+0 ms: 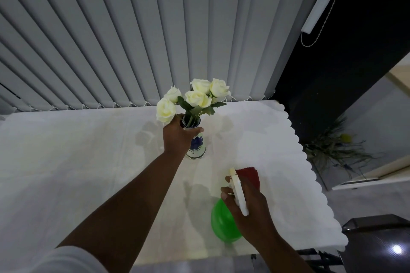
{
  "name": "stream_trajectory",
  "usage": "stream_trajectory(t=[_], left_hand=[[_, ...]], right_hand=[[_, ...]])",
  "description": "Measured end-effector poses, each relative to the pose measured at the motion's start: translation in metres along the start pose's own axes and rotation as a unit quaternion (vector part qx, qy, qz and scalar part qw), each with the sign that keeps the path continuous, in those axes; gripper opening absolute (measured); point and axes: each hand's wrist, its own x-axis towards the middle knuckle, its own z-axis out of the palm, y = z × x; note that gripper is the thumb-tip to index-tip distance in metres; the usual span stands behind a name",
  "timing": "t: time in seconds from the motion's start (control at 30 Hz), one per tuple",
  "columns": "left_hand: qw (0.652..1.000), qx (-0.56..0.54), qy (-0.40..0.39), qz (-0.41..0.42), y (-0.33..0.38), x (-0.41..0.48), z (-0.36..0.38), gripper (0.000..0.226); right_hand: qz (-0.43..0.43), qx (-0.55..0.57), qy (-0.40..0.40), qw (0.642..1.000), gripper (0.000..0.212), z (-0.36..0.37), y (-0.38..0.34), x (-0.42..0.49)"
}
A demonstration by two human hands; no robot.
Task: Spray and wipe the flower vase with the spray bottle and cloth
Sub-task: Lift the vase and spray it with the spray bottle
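Observation:
A white vase (198, 147) with a blue flower pattern stands upright on the white tablecloth (88, 162), holding several cream roses (196, 97). My left hand (177, 137) is wrapped around the vase's neck just under the blooms. My right hand (248, 208) grips a green spray bottle (221, 221) by its white trigger head, nozzle pointing toward the vase, a short way in front of it. A red cloth (250, 174) lies on the table just beyond my right hand, partly hidden by the sprayer.
Grey vertical blinds (133, 40) hang right behind the table. The tablecloth's scalloped right edge (310, 173) drops off to the floor. A dark box (377, 246) sits at the lower right and dried plants (332, 150) lie on the floor.

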Motion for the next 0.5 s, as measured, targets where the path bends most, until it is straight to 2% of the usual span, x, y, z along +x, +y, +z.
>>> stream_trajectory(t=[0.23, 0.5], left_hand=[[1.0, 0.018, 0.001, 0.02, -0.002, -0.009, -0.001, 0.055], [0.998, 0.047, -0.035, 0.012, -0.016, -0.001, -0.004, 0.063]], right_hand=[[0.003, 0.005, 0.001, 1.0, 0.03, 0.002, 0.001, -0.001], [-0.013, -0.005, 0.004, 1.0, 0.029, 0.004, 0.0, 0.002]])
